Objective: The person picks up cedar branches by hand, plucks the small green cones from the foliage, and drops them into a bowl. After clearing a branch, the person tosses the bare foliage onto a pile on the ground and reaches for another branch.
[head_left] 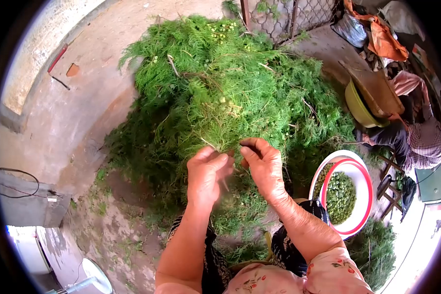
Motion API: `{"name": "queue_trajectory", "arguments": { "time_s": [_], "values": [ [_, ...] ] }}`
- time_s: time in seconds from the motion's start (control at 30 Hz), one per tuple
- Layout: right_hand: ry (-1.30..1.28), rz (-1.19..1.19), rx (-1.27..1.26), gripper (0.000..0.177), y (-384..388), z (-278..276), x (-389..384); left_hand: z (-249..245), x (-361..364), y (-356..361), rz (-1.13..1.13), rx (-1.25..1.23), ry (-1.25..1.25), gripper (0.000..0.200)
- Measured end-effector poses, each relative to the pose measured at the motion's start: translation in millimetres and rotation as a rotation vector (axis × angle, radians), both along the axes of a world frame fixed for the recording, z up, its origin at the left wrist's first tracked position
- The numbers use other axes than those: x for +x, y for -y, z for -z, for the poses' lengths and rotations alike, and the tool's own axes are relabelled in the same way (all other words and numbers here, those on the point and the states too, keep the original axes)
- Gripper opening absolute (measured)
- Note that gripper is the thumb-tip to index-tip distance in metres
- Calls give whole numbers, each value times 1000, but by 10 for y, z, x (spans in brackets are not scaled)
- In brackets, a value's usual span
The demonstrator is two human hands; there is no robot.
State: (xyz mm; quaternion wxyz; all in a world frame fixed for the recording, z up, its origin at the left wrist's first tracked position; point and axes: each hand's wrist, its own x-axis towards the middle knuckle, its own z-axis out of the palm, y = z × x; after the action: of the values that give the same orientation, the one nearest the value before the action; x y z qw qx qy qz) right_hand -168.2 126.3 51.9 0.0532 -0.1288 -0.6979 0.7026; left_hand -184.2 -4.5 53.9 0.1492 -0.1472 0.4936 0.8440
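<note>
My left hand [207, 175] pinches the stem end of a feathery evergreen sprig [218, 128], thumb against fingers. Part of this hand is smeared by motion. My right hand [263, 165] is just to the right, its thumb and forefinger closed near the sprig's base. Whatever may be between those fingertips is too small to tell. Beyond both hands rises a large heap of cut evergreen branches [259, 85], with small pale green cones [223, 30] showing near its top.
To the right, a white basin with a red rim [366, 208] holds many small green cones [340, 196]. More cut greenery [375, 255] lies behind it. A yellow-green basin [360, 105], a wooden stool [389, 188] and an orange bag [384, 39] stand farther right. A pedestal fan [95, 277] is lower left.
</note>
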Motion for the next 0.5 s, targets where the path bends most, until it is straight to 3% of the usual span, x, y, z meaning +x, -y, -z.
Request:
{"name": "queue_trajectory", "arguments": {
  "time_s": [0.1,0.2,0.23,0.43,0.5],
  "values": [
    [-107,47,-75,16,-36,6,-35,-13,-30,-52,31,30,-15,17],
    [-300,35,195,20,-81,19,-77,0,-38,-133,15,3,-44,15],
    [-266,-6,132,26,-92,-12,-68,-3,-34,-162,2,-9,-67,16],
    [-386,-88,478,40,-136,-250,-125,-107,-8,-325,-64,-70,-152,22],
    [-401,-132,454,41,-153,-197,-164,-75,-19,-331,-82,-80,-150,22]
  ]
}}
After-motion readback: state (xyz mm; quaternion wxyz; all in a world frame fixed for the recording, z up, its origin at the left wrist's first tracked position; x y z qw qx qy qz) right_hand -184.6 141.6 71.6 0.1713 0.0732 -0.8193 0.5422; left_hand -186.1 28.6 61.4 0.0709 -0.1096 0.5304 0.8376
